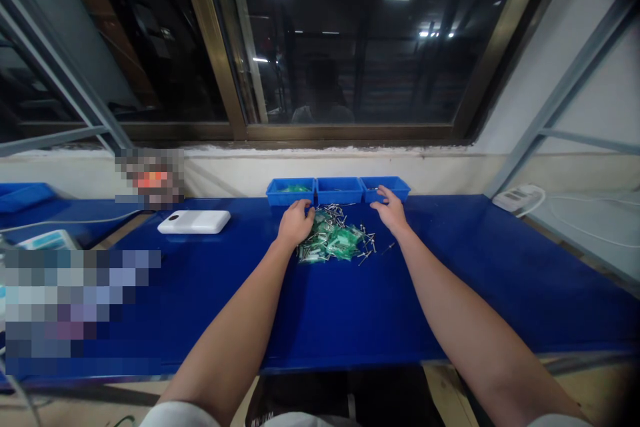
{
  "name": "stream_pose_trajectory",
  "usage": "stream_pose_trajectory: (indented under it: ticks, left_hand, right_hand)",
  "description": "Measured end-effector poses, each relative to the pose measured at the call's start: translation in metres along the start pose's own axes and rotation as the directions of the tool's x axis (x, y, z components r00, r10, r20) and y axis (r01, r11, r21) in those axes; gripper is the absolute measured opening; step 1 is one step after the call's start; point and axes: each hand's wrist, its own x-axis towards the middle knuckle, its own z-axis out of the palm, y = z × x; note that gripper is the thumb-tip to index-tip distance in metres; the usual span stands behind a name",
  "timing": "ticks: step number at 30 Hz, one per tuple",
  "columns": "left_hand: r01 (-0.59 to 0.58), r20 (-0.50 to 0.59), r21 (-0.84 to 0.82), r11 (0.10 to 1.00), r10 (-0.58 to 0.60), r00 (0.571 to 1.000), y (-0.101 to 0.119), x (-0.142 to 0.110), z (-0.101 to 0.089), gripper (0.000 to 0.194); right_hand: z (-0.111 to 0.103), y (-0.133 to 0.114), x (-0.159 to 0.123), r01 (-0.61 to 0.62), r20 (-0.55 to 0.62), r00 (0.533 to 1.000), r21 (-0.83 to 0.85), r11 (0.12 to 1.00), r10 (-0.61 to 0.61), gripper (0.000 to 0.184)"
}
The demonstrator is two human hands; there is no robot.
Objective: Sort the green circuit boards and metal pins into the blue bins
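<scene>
Blue bins (339, 197) part-filled, green packets (345, 243) and metal pins (334, 215) heaped on counter (350, 313) — left hand (296, 222) alongside, grip unclear; right hand (393, 213) near bins, released.

We see three bins (339, 199) side by side behind a pile (333, 237) on the table (350, 320), a power bank (195, 221) to their left.

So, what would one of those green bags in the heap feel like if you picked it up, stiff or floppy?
Probably floppy: the green bags look like thin, crumpled film. They may be a bit slippery too, judging by the shine. And pulling one out could well shift the loose metal pins crowded against them.
</scene>
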Motion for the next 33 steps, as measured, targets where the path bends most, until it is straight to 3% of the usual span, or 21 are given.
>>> stream_pose_trajectory:
  ticks: [4, 9, 12, 15, 19, 25, 33]
  left_hand:
    - [0.003, 0.016, 0.010, 1.000, -0.003, 1.000, -0.001, 0.000, 0.001, 0.029]
    - [-0.006, 0.026, 0.024, 1.000, 0.005, 1.000, -0.003, 0.000, 0.002, 0.030]
    - [-0.002, 0.042, 0.045, 0.999, 0.000, 0.999, -0.004, 0.000, 0.002, 0.031]
    - [-0.007, 0.063, 0.064, 0.998, 0.002, 0.998, -0.003, 0.000, 0.002, 0.031]
    - [-0.002, 0.086, 0.076, 0.997, -0.005, 0.996, 0.000, 0.000, -0.001, 0.032]
    - [0.004, 0.104, 0.081, 0.997, -0.012, 0.995, 0.002, -0.001, -0.002, 0.032]
    - [-0.015, 0.090, 0.074, 0.997, 0.008, 0.996, 0.001, -0.001, 0.000, 0.031]
  right_hand:
    - [0.000, 0.002, 0.001, 0.011, 0.003, 1.000, 0.043, 0.999, -0.011, 0.069]
    - [-0.001, -0.002, 0.000, 0.009, 0.003, 1.000, 0.013, 1.000, -0.009, 0.053]
    - [-0.001, -0.006, -0.003, -0.015, 0.053, 0.998, -0.132, 0.991, 0.022, 0.029]
    - [-0.001, -0.011, -0.006, 0.010, 0.185, 0.981, -0.356, 0.934, 0.059, 0.016]
    - [0.000, -0.019, -0.008, 0.069, 0.352, 0.921, -0.566, 0.822, 0.165, 0.022]
    - [-0.001, -0.029, -0.012, 0.145, 0.431, 0.881, -0.641, 0.753, 0.197, 0.020]
    - [0.002, -0.030, -0.016, 0.180, 0.405, 0.902, -0.673, 0.717, 0.153, 0.020]
